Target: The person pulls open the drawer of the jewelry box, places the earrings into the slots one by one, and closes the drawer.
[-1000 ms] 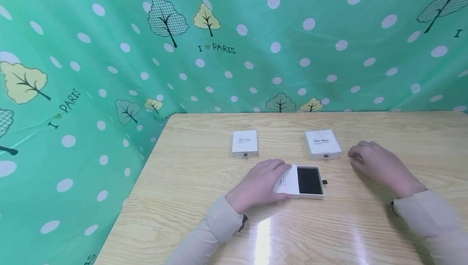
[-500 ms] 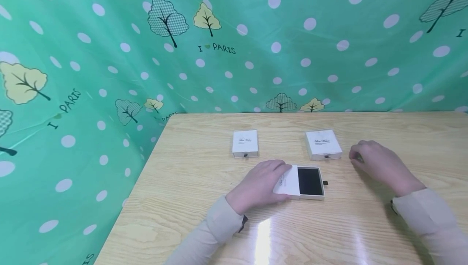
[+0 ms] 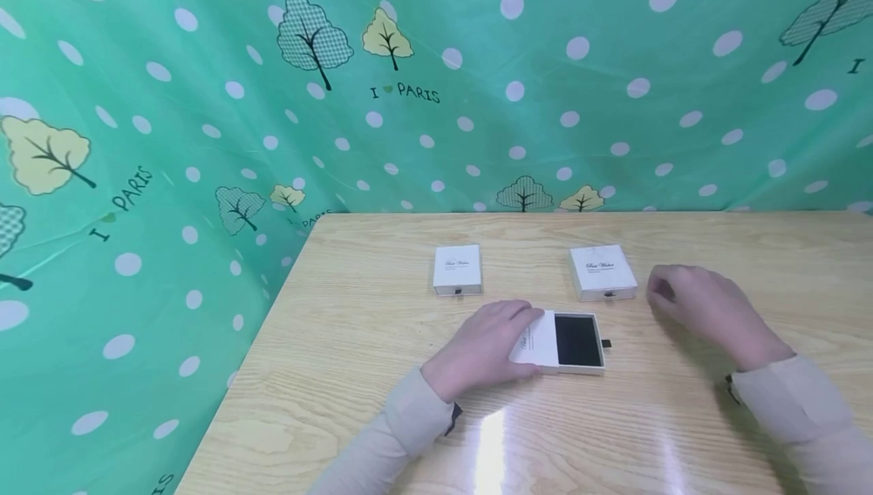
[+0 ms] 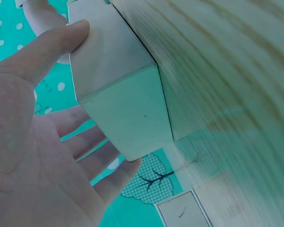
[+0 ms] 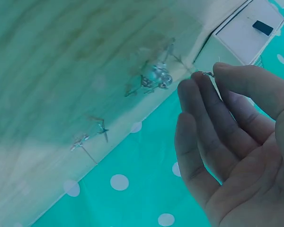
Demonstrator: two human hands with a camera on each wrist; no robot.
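My left hand (image 3: 483,345) grips a white drawer box (image 3: 539,339) by its sleeve, thumb on the near side and fingers over the far side. The drawer (image 3: 578,342) is pulled partway out to the right, showing a black pad and a black pull tab (image 3: 606,343). In the left wrist view the box's (image 4: 128,113) blank end faces the palm. My right hand (image 3: 702,309) is low over the table, right of another box. Its thumb and index finger pinch a small silvery piece of jewellery (image 5: 208,74); its exact kind is too small to tell.
Two closed white boxes with printed lids stand behind, one at left (image 3: 457,269) and one at right (image 3: 603,271). Beside my right hand lie a jewellery piece with pearl-like beads (image 5: 158,75) and other thin pieces (image 5: 102,130). A green dotted cloth (image 3: 477,101) hangs behind the table.
My left hand keeps its hold on the box, drawer unchanged. The right hand shifts only slightly; the greenish bit seen earlier between its fingers no longer shows in the head view.
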